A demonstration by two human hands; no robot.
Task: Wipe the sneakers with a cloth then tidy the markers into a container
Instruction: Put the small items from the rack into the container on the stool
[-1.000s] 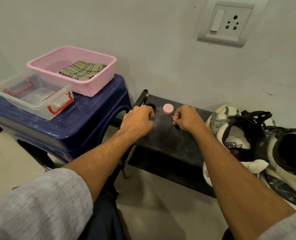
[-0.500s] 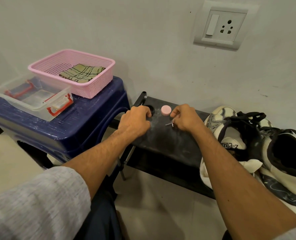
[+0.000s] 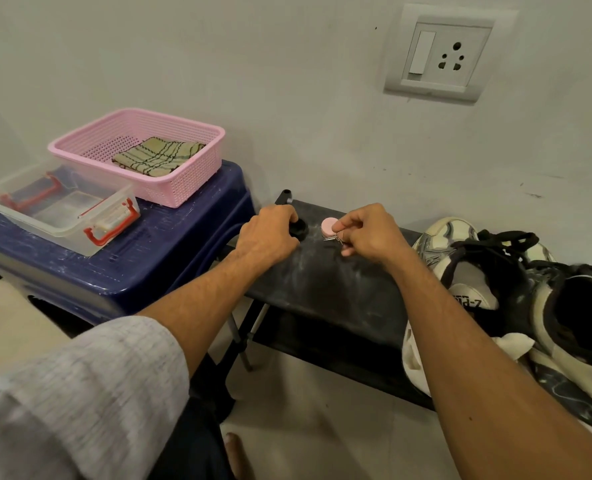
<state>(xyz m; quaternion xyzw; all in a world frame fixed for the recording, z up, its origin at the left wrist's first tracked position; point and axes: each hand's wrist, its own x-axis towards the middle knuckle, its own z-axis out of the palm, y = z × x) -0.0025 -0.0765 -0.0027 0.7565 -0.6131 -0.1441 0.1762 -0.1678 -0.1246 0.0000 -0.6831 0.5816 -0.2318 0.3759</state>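
Both hands at the back of the black bench (image 3: 322, 285), the right one pinching a small silvery piece (image 3: 332, 239).

The right hand (image 3: 370, 237) holds that piece between thumb and fingertips, just beside a pink disc (image 3: 327, 226). The left hand (image 3: 266, 237) rests curled by a round black socket (image 3: 299, 230); whether it grips anything I cannot tell. The sneakers (image 3: 460, 244) lie on the bench's right end. To the left, a blue stool (image 3: 156, 261) carries the clear container (image 3: 62, 209) with red clasps and a pink basket (image 3: 197, 181) holding the folded cloth (image 3: 159, 155).
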